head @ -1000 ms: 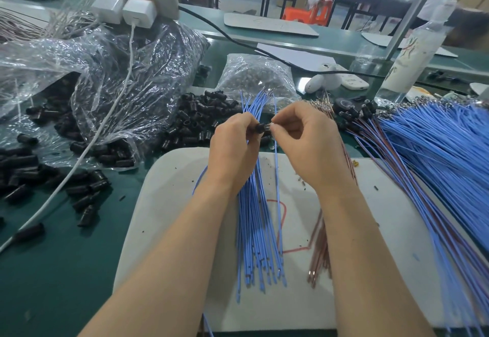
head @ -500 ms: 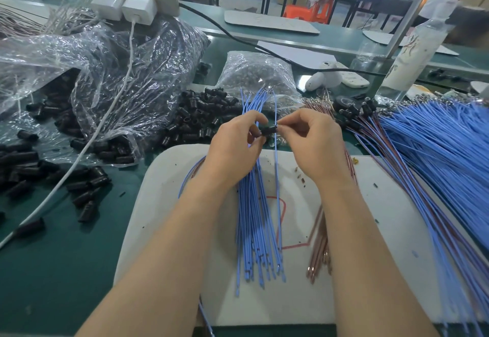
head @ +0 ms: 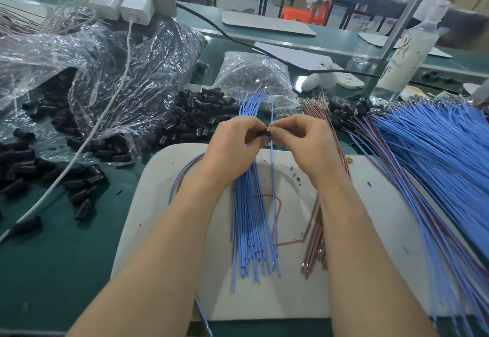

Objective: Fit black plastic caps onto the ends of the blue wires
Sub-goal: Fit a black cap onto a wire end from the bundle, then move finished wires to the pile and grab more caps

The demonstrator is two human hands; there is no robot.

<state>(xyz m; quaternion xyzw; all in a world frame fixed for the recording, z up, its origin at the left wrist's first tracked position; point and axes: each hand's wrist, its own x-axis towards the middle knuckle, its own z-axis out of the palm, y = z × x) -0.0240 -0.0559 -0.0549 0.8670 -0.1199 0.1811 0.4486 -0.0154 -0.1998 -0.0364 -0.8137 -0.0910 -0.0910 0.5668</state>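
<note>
My left hand (head: 235, 146) pinches a small black plastic cap (head: 264, 133) above the white mat (head: 370, 270). My right hand (head: 304, 140) meets it fingertip to fingertip and pinches a wire end at the cap's mouth. A blue wire and a brown one loop out from under my left wrist (head: 180, 175). A loose bundle of blue wires (head: 251, 217) lies on the mat under both hands, ends toward me. Black caps (head: 195, 116) are heaped just beyond my left hand.
A big fan of blue wires (head: 436, 151) covers the right side. Copper-coloured wires (head: 317, 236) lie beside the bundle. Clear bags (head: 92, 71) spill more caps at left, crossed by a white charger cable (head: 87, 140). A bag of metal terminals (head: 254, 77) and a spray bottle (head: 407, 53) stand behind.
The hands stay together at the cap, fingers shifting slightly. The looped wire has swung further out to the left of my left wrist.
</note>
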